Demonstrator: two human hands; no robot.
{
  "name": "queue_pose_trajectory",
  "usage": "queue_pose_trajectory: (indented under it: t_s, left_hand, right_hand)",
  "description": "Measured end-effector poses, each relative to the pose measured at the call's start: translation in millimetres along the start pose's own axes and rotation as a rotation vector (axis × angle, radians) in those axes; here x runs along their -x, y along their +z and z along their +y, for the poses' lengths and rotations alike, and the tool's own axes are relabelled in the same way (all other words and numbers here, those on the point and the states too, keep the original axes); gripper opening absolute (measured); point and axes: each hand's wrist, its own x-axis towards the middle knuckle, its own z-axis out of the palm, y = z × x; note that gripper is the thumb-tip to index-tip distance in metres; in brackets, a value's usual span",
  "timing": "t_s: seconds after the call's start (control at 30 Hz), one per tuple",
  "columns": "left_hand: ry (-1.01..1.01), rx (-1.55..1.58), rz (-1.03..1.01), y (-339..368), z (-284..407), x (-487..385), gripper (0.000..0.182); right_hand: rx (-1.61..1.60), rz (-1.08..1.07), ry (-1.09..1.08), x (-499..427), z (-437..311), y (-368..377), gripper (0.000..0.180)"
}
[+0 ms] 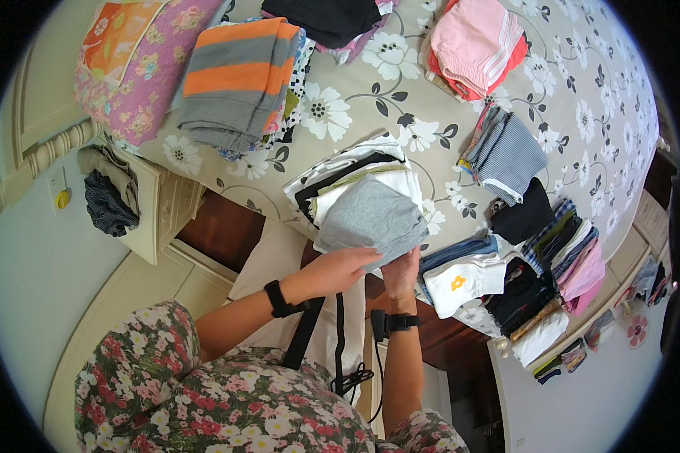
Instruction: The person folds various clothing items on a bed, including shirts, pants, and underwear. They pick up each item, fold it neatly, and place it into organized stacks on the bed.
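A folded grey cloth garment (371, 218) lies on top of a stack of folded white, black and olive clothes (357, 164) near the edge of the bed. My left hand (340, 272) rests at the grey garment's near left edge, palm inward, fingers reaching over the cloth; how firmly it grips is unclear. At the near right corner, my right hand (401, 273) holds the same garment, its fingers partly hidden beneath the cloth. Both wrists wear black straps.
Folded piles surround the stack: a striped orange and grey cloth (238, 73), pink shorts (470, 42), a striped garment (510, 153) and a white garment with an orange flower (464, 283). A nightstand (156, 209) bearing crumpled clothes stands at the left.
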Motion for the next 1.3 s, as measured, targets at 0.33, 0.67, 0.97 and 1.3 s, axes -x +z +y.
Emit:
queue_pose_trajectory:
  t_s: [0.33,0.67,0.97,1.3]
  left_hand:
    - [0.12,-0.112,1.129,-155,-17,17,0.02]
    - [-0.175,0.868,0.485,-188,20,71,0.061]
    - [-0.086,-0.014,0.976,-281,7,44,0.073]
    - [0.019,-1.03,1.287,-239,-9,31,0.063]
  right_hand:
    - [0.45,0.233,-0.195,12,0,42,0.059]
    - [0.458,-0.326,-0.243,20,-36,214,0.053]
    - [0.686,-0.326,-0.38,-105,12,324,0.054]
    - [1.201,0.462,-0.957,-49,-2,90,0.051]
